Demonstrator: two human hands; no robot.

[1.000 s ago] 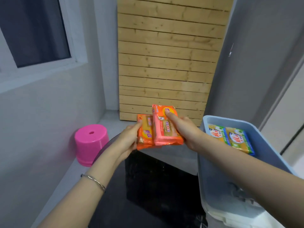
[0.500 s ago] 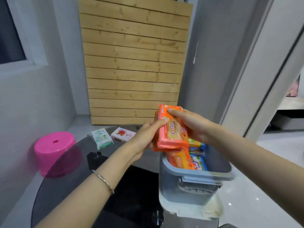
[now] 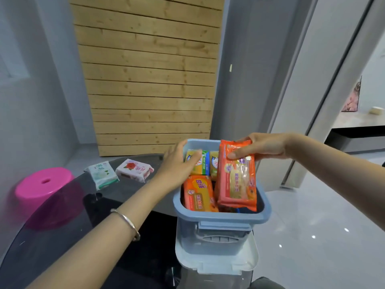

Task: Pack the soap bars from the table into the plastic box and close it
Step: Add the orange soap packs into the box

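Two hands over the box [image 3: 220, 220]: right hand [image 3: 264, 146] has its grip on an orange soap pack [image 3: 236, 178], angled into the box; left hand [image 3: 180, 165] lies flat and loose on the soaps inside. Two more soaps [image 3: 119, 172] sit on the table [image 3: 62, 226] farther back.

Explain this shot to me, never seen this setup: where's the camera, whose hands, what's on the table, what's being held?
There is no machine here: a person wears a wide-angle camera on the head, looking forward and down at their own bare hands. The right hand holds an orange soap pack over the open blue plastic box, its lower end already inside. The left hand, with a bracelet on its wrist, reaches over the box's far left rim onto the yellow soap packs inside; whether it grips one is unclear. Another orange pack lies in the box. Two soap packs remain on the dark glass table: a green-white one and a pink-white one. A white lid lies under the box.
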